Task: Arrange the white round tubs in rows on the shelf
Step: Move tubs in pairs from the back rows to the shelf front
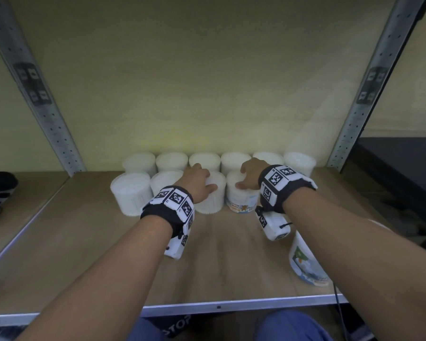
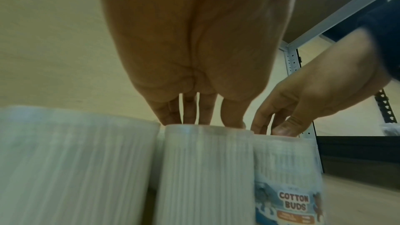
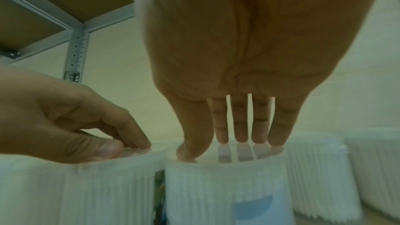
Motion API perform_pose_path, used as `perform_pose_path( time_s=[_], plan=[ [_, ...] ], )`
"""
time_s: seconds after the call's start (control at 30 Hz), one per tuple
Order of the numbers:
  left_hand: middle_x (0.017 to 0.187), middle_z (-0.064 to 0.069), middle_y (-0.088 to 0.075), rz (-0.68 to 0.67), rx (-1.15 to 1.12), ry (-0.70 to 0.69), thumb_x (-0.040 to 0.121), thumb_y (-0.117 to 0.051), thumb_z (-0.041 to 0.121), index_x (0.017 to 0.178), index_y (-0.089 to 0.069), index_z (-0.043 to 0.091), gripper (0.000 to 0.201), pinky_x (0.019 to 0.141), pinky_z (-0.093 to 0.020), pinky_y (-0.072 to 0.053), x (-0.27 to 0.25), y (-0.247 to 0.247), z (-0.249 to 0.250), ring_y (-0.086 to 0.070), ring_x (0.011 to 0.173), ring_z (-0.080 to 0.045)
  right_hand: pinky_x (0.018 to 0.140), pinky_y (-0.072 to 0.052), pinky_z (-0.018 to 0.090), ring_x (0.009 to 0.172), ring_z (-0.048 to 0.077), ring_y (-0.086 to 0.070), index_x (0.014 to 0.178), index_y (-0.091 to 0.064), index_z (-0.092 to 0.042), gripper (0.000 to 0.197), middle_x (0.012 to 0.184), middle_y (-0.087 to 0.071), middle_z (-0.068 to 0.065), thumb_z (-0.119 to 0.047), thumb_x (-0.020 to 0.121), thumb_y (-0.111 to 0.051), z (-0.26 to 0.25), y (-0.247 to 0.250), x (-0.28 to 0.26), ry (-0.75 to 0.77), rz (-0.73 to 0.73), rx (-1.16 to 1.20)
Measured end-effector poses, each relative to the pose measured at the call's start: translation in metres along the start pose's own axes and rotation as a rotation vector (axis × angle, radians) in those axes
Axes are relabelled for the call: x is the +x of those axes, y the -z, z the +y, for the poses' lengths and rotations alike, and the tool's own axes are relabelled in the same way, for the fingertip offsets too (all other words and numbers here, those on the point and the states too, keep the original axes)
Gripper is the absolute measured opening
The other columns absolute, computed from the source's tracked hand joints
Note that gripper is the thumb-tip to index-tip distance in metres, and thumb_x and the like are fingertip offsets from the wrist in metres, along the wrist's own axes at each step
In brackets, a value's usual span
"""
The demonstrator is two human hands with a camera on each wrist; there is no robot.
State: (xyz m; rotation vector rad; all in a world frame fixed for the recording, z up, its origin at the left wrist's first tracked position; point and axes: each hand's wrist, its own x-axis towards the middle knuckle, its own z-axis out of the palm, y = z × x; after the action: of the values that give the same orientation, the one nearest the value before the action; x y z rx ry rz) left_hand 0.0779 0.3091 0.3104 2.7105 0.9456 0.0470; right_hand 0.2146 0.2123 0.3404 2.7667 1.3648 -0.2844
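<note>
Tubs of cotton buds stand on the shelf (image 1: 231,267) in two rows: six in the far row against the back wall, four in the near row, one more tub (image 1: 305,262) left apart at the near right edge. Left fingertips (image 2: 232,121) are laid straight and slightly spread on the lid of the third near-row tub (image 1: 210,195); no grip is taken. Right fingers (image 3: 240,126) are likewise straight and spread, tips and thumb pressed flat on the lid of the fourth, labelled tub (image 1: 241,198). Left hand (image 1: 198,184) and right hand (image 1: 250,177) are held side by side, palms down.

Step judged: both tubs are being nudged into line. Pressure is best kept light and centred on the lids, so the tubs slide rather than tip; sides should be brought touching and fronts levelled with the near-left tubs. Far-row tubs just behind could be knocked if pushed too far.

Contents: white cotton-bud sticks packed upright are seen through the clear walls; lids are closed.
</note>
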Motion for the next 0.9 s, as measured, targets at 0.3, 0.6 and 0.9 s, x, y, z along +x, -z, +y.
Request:
perform_pose_path(
  time_s=[0.3,0.6,0.9],
  plan=[
    [0.137,-0.016,-0.041,0.002,-0.005,0.003,0.095,-0.050,0.039,0.139,-0.044,0.008,0.054,0.109,-0.039,-0.034,-0.001,0.001,0.001,-0.038,0.128,-0.033,0.106,-0.039,0.029,0.133,0.022,-0.045,0.143,-0.042,-0.017,0.059,0.147,-0.042,0.004,-0.009,0.088,-0.063,0.006,0.009,-0.004,0.074,-0.108,0.070],
    [0.138,-0.015,-0.040,-0.004,-0.009,0.002,0.096,-0.049,0.039,0.140,-0.043,0.008,0.055,0.109,-0.040,-0.033,-0.001,0.002,0.001,-0.037,0.129,-0.032,0.104,-0.042,0.030,0.130,0.026,-0.048,0.140,-0.045,-0.012,0.051,0.145,-0.044,0.008,-0.020,0.091,-0.057,0.004,0.005,-0.004,0.051,-0.037,0.051],
    [0.135,-0.016,-0.041,-0.001,-0.001,-0.010,0.095,-0.050,0.039,0.138,-0.045,0.007,0.053,0.108,-0.042,-0.035,0.000,0.001,0.000,-0.040,0.127,-0.033,0.106,-0.044,0.035,0.126,0.027,-0.052,0.137,-0.047,-0.004,0.058,0.139,-0.051,0.012,-0.039,0.092,-0.056,-0.001,0.000,0.000,0.027,-0.014,-0.016]
  ],
)
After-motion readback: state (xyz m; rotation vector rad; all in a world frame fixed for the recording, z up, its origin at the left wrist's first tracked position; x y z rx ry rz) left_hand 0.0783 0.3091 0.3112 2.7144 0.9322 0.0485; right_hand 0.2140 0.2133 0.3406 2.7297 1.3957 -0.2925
